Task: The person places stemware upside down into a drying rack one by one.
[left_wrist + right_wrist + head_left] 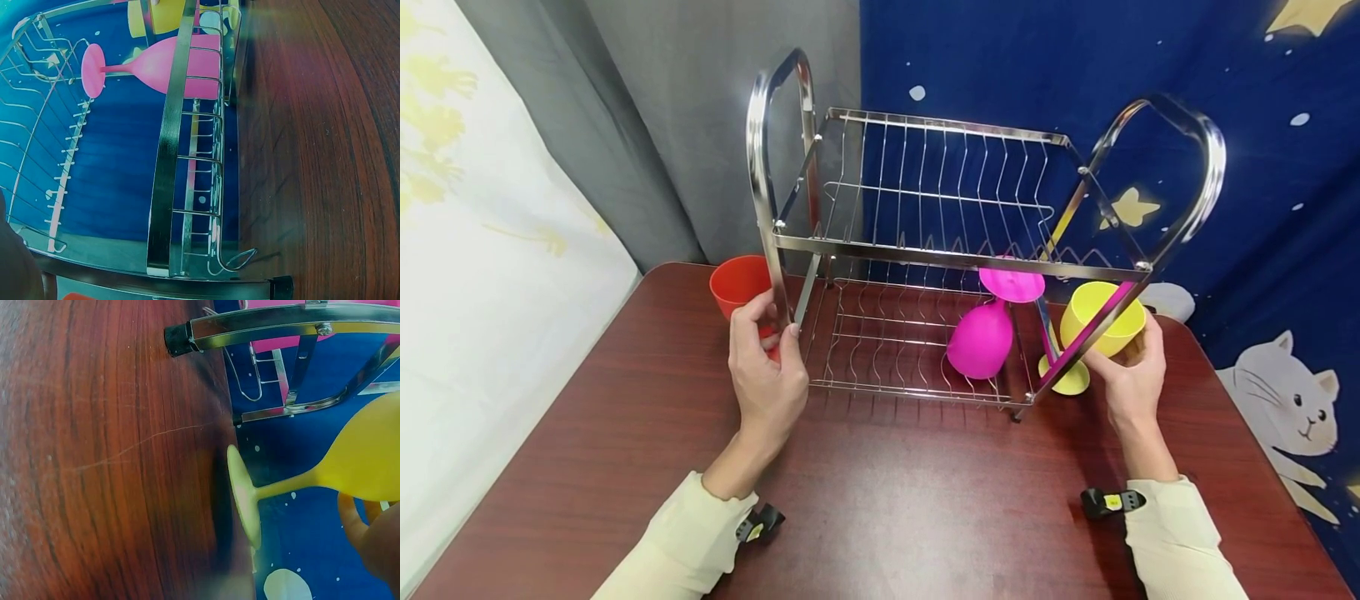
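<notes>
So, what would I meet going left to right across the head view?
White curtain with yellow print, round red cup, tilted base-up magenta goblet, yellow stemmed goblet, printed white cat on the far right.

Red cup (732, 286) partly hidden behind left fingers (746, 327), rack post (770, 242).

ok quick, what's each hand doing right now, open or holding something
Left hand: closed, gripping the left front post of the metal rack.
Right hand: closed, holding the yellow goblet by its bowl.
</notes>
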A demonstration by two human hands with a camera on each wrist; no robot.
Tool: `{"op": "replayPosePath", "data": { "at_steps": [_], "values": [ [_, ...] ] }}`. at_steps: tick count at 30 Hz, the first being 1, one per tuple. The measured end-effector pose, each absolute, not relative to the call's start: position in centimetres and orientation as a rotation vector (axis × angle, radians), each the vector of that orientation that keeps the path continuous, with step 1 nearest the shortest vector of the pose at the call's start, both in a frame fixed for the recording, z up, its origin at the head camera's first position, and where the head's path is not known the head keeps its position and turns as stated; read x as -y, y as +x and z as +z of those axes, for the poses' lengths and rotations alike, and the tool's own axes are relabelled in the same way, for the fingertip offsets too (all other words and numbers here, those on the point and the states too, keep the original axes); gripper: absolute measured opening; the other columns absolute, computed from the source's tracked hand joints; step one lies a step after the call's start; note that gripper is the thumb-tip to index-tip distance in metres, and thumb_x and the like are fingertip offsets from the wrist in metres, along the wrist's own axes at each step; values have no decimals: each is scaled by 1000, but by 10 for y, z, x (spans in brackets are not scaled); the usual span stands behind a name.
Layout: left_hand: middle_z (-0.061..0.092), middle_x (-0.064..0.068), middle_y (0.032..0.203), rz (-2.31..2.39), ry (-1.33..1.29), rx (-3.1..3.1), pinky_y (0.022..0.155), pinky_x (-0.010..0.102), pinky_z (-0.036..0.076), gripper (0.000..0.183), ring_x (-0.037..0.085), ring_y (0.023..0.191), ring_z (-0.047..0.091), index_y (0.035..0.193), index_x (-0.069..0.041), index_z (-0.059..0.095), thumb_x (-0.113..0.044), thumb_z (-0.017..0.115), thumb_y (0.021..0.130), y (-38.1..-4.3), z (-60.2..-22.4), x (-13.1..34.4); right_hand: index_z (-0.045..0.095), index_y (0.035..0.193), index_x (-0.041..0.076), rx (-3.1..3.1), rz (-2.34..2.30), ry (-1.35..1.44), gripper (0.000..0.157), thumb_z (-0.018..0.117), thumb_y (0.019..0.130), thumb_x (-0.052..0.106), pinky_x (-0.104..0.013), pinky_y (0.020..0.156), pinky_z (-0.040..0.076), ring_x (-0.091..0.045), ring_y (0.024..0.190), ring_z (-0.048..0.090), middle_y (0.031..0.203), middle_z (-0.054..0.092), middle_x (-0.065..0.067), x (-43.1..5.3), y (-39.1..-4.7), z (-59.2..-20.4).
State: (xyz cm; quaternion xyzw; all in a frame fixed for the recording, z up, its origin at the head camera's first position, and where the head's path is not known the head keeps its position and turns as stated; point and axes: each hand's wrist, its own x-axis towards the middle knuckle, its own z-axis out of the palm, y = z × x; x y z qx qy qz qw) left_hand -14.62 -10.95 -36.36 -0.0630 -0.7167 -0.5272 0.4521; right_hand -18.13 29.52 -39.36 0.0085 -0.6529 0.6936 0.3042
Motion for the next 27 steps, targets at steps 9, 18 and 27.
{"op": "replayPosePath", "data": {
  "at_steps": [9, 18, 27],
  "values": [
    [57, 18, 108, -1302, -139, 1785, 79, 15, 48, 40, 18, 97, 55, 123, 3, 54, 11, 60, 84, -145, -364, 111, 50, 137, 2, 1600, 2003, 194, 82, 57, 62, -30, -20, 82, 52, -20, 101, 57, 118, 60, -11, -292, -179, -392],
    [57, 18, 107, -1305, -141, 1780, 79, 14, 49, 41, 18, 98, 55, 123, 2, 55, 11, 60, 84, -145, -364, 111, 47, 137, -1, 1502, 2209, 314, 74, 50, 68, -28, -23, 82, 54, -21, 104, 57, 117, 60, -12, -298, -178, -393],
    [57, 18, 108, -1322, -156, 1768, 79, 14, 49, 42, 18, 98, 54, 123, 2, 55, 13, 60, 83, -144, -363, 109, 43, 136, -6, 1358, 2415, 540, 67, 40, 73, -25, -29, 85, 52, -22, 101, 59, 112, 63, -12, -307, -177, -395]
  ]
}}
